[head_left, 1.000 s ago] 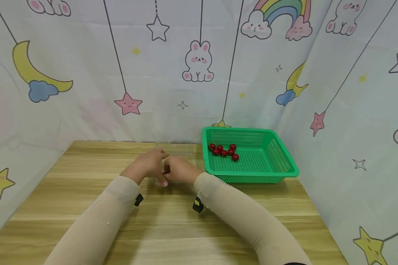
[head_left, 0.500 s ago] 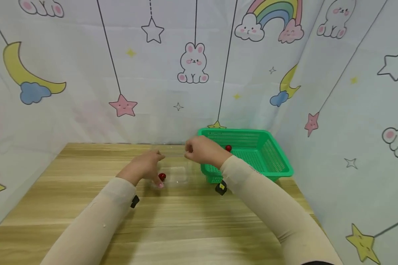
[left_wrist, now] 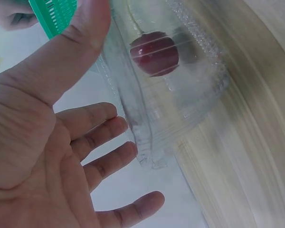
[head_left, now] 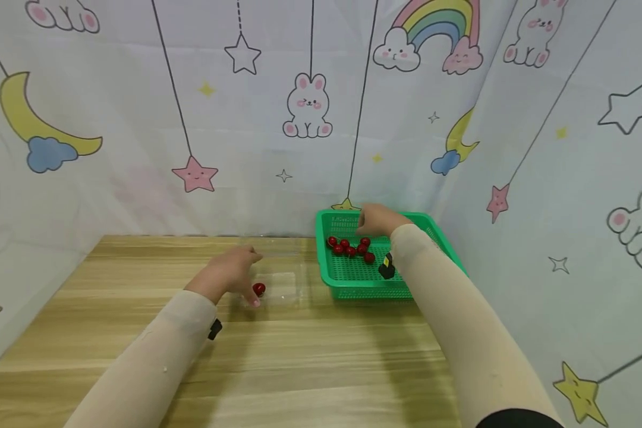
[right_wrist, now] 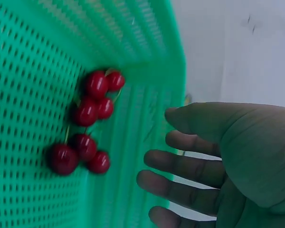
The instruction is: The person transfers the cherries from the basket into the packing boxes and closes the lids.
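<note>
A clear plastic box stands on the table with its lid raised at the back; one red cherry with a stem lies in its left part. My left hand rests at the box's left side, thumb toward the front and fingertips against its edge, without curling round it. Over the back of a green basket is my right hand, fingers loosely extended and nothing held in the right wrist view. Several cherries lie below it in the basket's left part.
The box and basket stand near the back of a wooden table, with a gap between them. White printed cloth hangs behind and to the right, close to the basket. Both forearms reach across the table.
My right hand has moved from the box rightward to above the basket, uncovering the cherry in the box. My left hand has stayed at the box. The head view has shifted slightly.
</note>
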Tool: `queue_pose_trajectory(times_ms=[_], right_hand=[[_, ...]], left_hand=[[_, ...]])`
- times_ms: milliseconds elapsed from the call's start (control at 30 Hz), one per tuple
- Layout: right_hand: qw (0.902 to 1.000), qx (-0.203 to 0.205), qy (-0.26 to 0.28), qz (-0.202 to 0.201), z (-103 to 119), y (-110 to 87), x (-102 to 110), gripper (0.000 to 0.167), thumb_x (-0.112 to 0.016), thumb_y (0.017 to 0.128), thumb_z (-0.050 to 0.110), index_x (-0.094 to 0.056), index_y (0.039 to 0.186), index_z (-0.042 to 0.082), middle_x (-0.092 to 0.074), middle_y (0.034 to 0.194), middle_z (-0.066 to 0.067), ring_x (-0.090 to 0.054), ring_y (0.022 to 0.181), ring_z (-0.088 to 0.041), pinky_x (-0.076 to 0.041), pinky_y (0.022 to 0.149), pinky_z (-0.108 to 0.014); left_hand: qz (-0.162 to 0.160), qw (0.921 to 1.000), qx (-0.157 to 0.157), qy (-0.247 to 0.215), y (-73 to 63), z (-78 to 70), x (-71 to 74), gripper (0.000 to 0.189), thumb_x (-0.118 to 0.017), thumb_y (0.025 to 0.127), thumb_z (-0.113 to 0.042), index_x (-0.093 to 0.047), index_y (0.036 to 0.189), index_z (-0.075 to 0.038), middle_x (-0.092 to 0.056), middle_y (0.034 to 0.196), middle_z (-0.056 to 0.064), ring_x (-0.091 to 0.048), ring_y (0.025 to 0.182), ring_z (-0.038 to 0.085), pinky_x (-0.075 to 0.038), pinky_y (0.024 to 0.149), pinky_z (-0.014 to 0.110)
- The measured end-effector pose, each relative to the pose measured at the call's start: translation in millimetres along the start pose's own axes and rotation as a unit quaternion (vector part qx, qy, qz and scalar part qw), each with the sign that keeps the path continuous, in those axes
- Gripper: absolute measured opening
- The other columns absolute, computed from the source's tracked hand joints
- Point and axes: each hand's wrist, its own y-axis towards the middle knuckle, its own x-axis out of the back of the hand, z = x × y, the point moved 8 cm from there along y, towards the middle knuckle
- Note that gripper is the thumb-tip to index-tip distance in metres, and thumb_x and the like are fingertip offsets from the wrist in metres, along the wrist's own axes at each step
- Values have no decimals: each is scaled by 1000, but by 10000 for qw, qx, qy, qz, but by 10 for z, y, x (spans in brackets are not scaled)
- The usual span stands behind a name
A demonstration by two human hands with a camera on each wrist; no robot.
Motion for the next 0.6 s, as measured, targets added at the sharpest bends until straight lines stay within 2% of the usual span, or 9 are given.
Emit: queue_pose_trajectory(times_ms=[67,133,200,300,367,467,600], right_hand=[[9998,-155,-2,89,-134,38,-21,26,-76,109,23,-84,86,12,-80,86,-6,-63,74,-18,-59,77,-40],[9993,-294,24,219,-230,86,-61,26,-78,108,23,-83,85,10,-76,80,-4,-61,72,-18,-57,73,-38],[9985,-406,41,366,-298,137,-110,23,-79,107,24,-86,93,8,-80,87,-5,-69,79,-21,-58,73,-36],[9964,-640,48,549,-406,220,-186,25,-80,107,27,-87,108,4,-84,106,-14,-75,92,-29,-59,73,-37],[9949,-820,43,578,-492,269,-227,26,-81,106,29,-87,115,5,-84,119,-16,-78,100,-31,-61,75,-38],[9931,-1007,28,599,-614,328,-297,25,-84,105,32,-86,116,10,-83,124,-14,-80,98,-29,-66,78,-40],[9919,-1060,84,687,-694,357,-397,24,-87,102,35,-85,113,13,-82,127,-10,-83,95,-26,-70,85,-44]], left_hand=[[6,10000,-8,6,4,5,-12,125,-112,68,-44,-51,171,-8,-49,173,21,-46,160,50,-48,124,71],[1,10000,5,34,0,18,-12,126,-112,68,-44,-51,171,-8,-49,172,21,-47,160,51,-48,124,71],[0,10000,41,60,-9,31,-7,126,-113,68,-45,-51,171,-8,-49,172,22,-47,159,51,-48,124,71],[6,9999,90,78,-22,29,16,125,-112,68,-44,-51,172,-8,-48,173,22,-46,160,52,-47,125,72],[19,9999,83,68,-24,7,28,125,-112,69,-43,-51,172,-9,-47,174,22,-45,161,52,-46,125,73],[55,9999,55,74,-27,-37,40,125,-112,69,-43,-51,171,-8,-47,174,23,-45,160,52,-47,125,74],[86,9999,42,95,-24,-79,38,124,-112,69,-43,-52,171,-7,-48,173,23,-46,160,52,-47,124,73]])
